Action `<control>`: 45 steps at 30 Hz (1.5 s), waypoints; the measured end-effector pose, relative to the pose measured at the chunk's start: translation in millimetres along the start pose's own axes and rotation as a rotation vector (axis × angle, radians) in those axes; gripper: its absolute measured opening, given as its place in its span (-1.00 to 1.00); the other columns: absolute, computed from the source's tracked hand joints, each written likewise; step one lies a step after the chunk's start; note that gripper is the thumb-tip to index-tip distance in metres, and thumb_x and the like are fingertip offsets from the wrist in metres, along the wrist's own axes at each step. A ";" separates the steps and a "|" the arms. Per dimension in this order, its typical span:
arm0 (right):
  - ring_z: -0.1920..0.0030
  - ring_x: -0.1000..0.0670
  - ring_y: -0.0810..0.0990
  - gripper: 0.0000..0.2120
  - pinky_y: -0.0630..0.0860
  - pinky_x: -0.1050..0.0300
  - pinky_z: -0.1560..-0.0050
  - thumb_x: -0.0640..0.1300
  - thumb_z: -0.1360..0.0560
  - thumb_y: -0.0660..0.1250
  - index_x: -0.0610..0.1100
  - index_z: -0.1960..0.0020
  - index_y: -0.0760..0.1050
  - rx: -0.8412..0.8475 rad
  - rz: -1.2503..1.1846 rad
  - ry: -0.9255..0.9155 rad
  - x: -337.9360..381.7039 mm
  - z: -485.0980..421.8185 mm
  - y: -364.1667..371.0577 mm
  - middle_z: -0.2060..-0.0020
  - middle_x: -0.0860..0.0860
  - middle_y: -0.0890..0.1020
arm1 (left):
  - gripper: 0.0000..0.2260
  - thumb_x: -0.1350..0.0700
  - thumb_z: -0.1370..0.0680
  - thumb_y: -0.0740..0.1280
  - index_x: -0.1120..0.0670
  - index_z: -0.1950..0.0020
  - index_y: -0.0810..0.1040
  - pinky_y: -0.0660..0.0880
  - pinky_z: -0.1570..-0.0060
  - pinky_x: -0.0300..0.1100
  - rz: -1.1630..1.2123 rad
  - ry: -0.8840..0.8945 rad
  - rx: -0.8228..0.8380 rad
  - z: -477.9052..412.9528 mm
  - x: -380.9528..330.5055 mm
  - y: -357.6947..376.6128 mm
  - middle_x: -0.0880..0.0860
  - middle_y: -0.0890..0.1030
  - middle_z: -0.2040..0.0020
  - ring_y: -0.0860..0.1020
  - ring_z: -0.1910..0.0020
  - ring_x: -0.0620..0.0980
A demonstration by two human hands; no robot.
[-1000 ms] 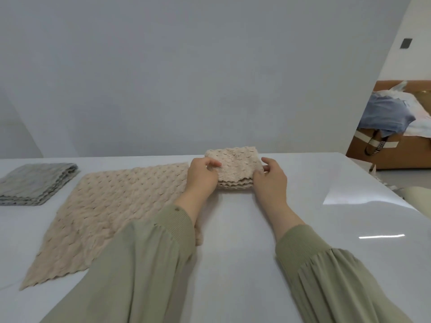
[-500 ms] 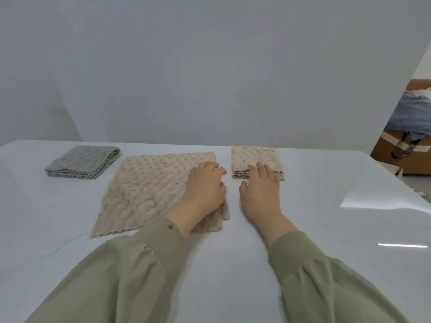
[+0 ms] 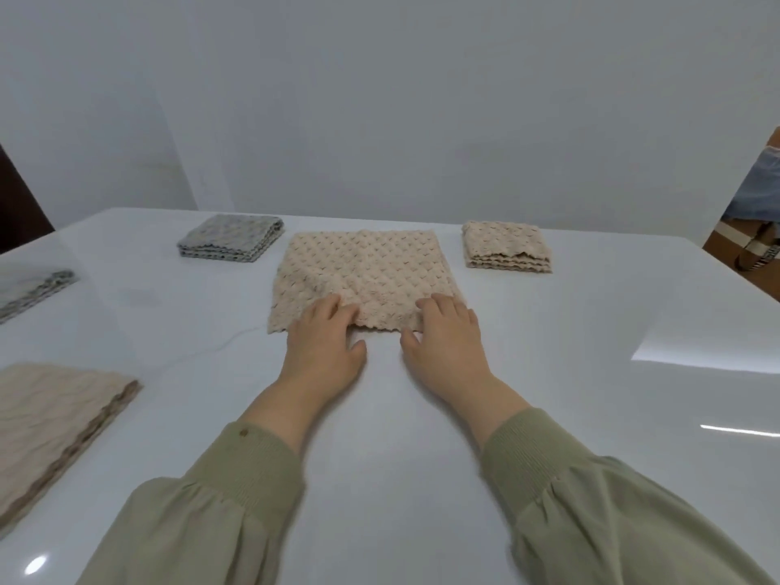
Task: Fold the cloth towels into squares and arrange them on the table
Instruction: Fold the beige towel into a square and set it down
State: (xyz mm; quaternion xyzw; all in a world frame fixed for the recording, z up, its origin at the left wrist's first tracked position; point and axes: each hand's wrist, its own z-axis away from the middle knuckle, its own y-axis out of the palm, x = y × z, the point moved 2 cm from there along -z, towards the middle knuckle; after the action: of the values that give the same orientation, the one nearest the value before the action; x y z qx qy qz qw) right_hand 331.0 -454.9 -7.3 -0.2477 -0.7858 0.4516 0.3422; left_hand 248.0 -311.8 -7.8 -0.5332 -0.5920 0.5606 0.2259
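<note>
Pressing down on the near edge of the flat beige waffle-textured towel point(image 3: 363, 268), I have my left hand point(image 3: 325, 344) on its near left part and my right hand point(image 3: 443, 344) on its near right part. Both hands are nearly open: the fingers lie loosely bent on top of the cloth and the thumbs rest on the white glossy table point(image 3: 591, 373). Neither pinches the edge yet, as far as I can tell. I place them apart like this to hold the towel square to me and be ready to lift that edge evenly for the first fold.

The folded beige square towel point(image 3: 504, 247) sits at the far right, apart from the flat one. The folded grey square towel point(image 3: 230, 242) sits at the far left, so the finished pieces form a row. A stack of beige cloth point(image 3: 55, 415) waits at my near left.

Half a second ago my right hand was touching the folded beige square and my left lay on the flat towel's near right corner. Now my right hand has left the square, and both hands are on the flat towel, which lies straighter before me.
</note>
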 end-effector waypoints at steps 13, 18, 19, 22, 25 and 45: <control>-0.07 -0.14 0.41 -0.84 0.24 0.06 0.08 -0.23 -0.51 0.18 -0.15 0.03 0.53 -0.101 0.275 0.201 -19.7 -6.5 -11.1 0.05 -0.07 0.57 | -0.78 0.08 -0.56 0.25 0.09 -0.14 0.58 0.42 0.03 -0.05 -0.020 -0.258 -0.154 2.6 43.2 -25.4 0.10 0.55 -0.08 0.46 -0.10 0.12; 0.05 -0.13 0.44 -0.82 0.28 0.07 0.15 -0.26 -0.50 0.17 -0.19 0.09 0.55 -0.194 0.174 0.235 -27.4 -11.1 -10.7 0.14 -0.10 0.58 | -0.86 0.20 -0.54 0.27 0.09 0.01 0.63 0.35 0.20 -0.15 0.118 -0.336 -0.236 2.9 42.2 -29.3 0.07 0.60 0.02 0.52 0.04 0.11; 0.10 -0.11 0.45 -0.83 0.31 0.07 0.17 -0.25 -0.51 0.17 -0.21 0.11 0.54 -0.227 0.072 0.256 -27.7 -10.4 -11.7 0.16 -0.10 0.58 | -0.88 0.20 -0.54 0.27 0.09 0.05 0.61 0.32 0.21 -0.16 0.168 -0.343 -0.269 3.3 40.7 -29.4 0.05 0.59 0.05 0.51 0.10 0.08; 0.18 -0.05 0.45 -0.87 0.30 0.13 0.19 -0.21 -0.53 0.19 -0.19 0.09 0.50 -0.303 -0.234 0.342 -27.0 -6.9 -15.7 0.21 -0.03 0.55 | -0.94 0.19 -0.55 0.27 0.11 0.08 0.54 0.29 0.19 -0.19 0.381 -0.323 -0.355 3.7 34.4 -28.4 0.00 0.54 0.10 0.45 0.16 0.00; 0.18 -0.03 0.49 -0.90 0.32 0.17 0.18 -0.21 -0.53 0.22 -0.17 0.08 0.51 -0.380 -0.405 0.345 -21.1 0.3 -22.7 0.24 0.02 0.55 | -0.98 0.18 -0.55 0.30 0.09 0.08 0.51 0.31 0.14 -0.24 0.632 -0.325 -0.377 6.7 26.5 -30.1 0.01 0.56 0.08 0.49 0.12 -0.03; -0.25 -0.03 0.40 -0.54 0.31 0.09 -0.26 0.07 -0.48 0.33 -0.07 -0.33 0.41 0.018 -0.156 -0.170 33.5 41.4 -14.7 -0.24 0.03 0.49 | -0.93 0.10 -0.49 0.36 0.01 0.19 0.56 0.50 0.11 -0.09 0.529 -0.191 -0.226 45.8 18.4 -40.1 -0.02 0.59 0.19 0.54 0.21 -0.01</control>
State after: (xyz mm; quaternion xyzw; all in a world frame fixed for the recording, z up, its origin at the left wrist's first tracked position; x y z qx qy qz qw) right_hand 276.7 -460.8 1.4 -0.1437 -0.8247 0.4502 0.3107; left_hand 187.2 -307.0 10.1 -0.6356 -0.5098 0.5779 -0.0455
